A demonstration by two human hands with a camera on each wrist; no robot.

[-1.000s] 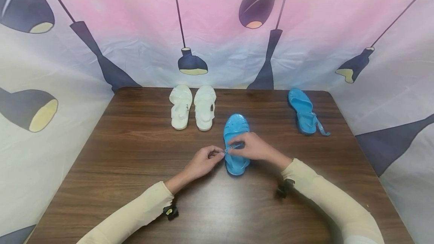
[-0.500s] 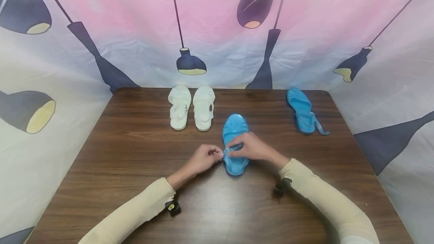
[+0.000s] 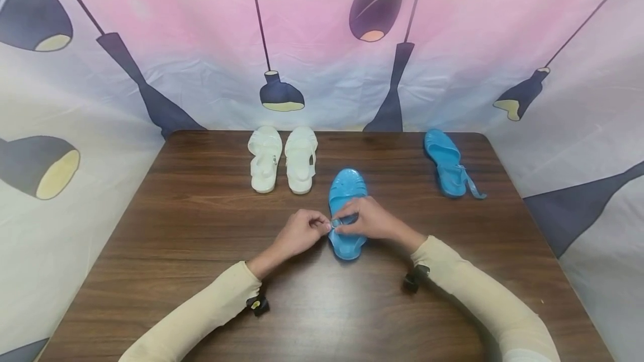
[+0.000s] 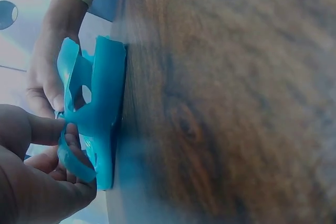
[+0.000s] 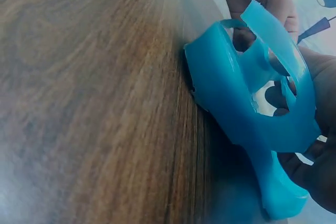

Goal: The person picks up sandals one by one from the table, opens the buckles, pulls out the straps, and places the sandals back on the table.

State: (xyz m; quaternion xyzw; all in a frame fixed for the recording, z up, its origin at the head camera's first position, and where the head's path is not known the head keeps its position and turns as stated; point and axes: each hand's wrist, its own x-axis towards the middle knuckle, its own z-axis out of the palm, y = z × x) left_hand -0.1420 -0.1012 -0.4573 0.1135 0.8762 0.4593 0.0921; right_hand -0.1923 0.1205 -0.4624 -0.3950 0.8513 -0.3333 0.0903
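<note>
A blue jelly sandal (image 3: 348, 183) lies sole down on the wooden table, its toe pointing away from me. At its left side my left hand (image 3: 303, 232) pinches the loose end of the ankle strap (image 4: 76, 163) between thumb and fingers; the left wrist view shows that end curving down in the grip. My right hand (image 3: 374, 219) reaches over the sandal from the right, thumb and index finger pinching the small buckle (image 3: 336, 222) where the strap passes. Fingers partly hide the buckle. In the right wrist view, the sandal's heel and strap loop cover much of both hands.
A pair of white sandals (image 3: 284, 161) stands side by side at the table's back, left of centre. Another blue sandal (image 3: 445, 163) lies at the back right, its strap hanging undone. A printed cloth (image 3: 211, 43) rises behind the table (image 3: 201, 239).
Both hands stay at the buckle. The left hand and wrist have risen slightly, and the buckle, flat and visible half a second ago, is now more tilted and covered by fingers.
</note>
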